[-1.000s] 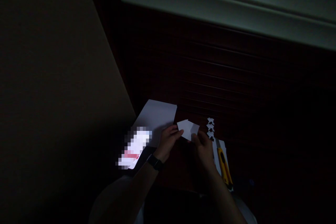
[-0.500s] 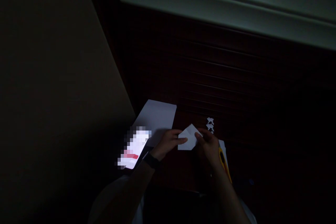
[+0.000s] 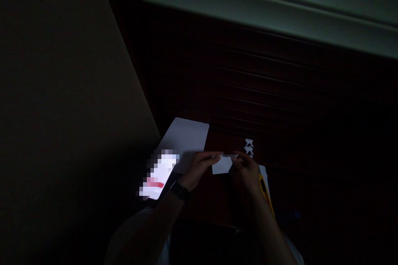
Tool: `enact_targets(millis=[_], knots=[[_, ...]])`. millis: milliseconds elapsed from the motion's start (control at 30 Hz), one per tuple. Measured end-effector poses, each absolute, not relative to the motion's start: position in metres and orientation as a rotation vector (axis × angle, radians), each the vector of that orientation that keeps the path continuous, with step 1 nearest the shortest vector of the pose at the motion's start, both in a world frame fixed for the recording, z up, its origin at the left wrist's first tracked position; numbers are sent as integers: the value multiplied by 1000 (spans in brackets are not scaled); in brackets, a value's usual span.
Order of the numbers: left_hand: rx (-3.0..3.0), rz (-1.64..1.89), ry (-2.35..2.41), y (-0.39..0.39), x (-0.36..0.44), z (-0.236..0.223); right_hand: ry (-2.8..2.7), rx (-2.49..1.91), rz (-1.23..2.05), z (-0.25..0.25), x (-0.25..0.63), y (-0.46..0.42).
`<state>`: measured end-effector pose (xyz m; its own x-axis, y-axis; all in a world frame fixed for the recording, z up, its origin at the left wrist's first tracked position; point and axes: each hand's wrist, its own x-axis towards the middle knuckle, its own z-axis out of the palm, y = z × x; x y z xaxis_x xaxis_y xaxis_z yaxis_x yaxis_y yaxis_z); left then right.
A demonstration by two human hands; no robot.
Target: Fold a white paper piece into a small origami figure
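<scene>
In a very dark room, a person's two bare hands come close together above a dark reddish counter [image 3: 211, 205], with a small white paper [image 3: 221, 166] between them. The left hand [image 3: 196, 169], a black watch [image 3: 180, 191] on its wrist, has its grip clamped on the paper's left side; the right hand [image 3: 248, 174] pinches the upper right corner. The top edge looks bent over, though from here I cannot make out the crease.

In such gloom a crease could easily run crooked; the brightest thing near is a glowing phone [image 3: 160, 176] at left. An uneven pull between the hands might skew or tear the paper. Just beyond the right hand sits a row of small white pieces [image 3: 248, 148], which a stray knuckle could scatter. The right forearm partly covers a yellow cutter [image 3: 266, 196]; I cannot see its blade, so brushing it might mean a nick. White sheets [image 3: 186, 140] near the left hand could slide if bumped.
</scene>
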<state>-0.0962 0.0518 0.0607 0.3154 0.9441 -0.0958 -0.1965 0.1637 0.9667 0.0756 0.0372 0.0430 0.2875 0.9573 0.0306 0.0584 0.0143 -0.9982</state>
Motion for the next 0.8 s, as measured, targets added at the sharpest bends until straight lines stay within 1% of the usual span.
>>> enact_targets(millis=[200, 400, 500, 633, 800], knots=[[1113, 944, 928, 49, -97, 66, -967, -1321, 934, 43, 76, 38], [1134, 987, 883, 53, -93, 56, -986, -1277, 927, 39, 75, 38], [1151, 938, 868, 54, -92, 51, -975, -1270, 913, 35, 76, 40], [1220, 892, 935, 55, -92, 46, -1008, -1272, 910, 32, 76, 40], [1294, 922, 955, 56, -89, 42, -1027, -1280, 905, 30, 76, 40]])
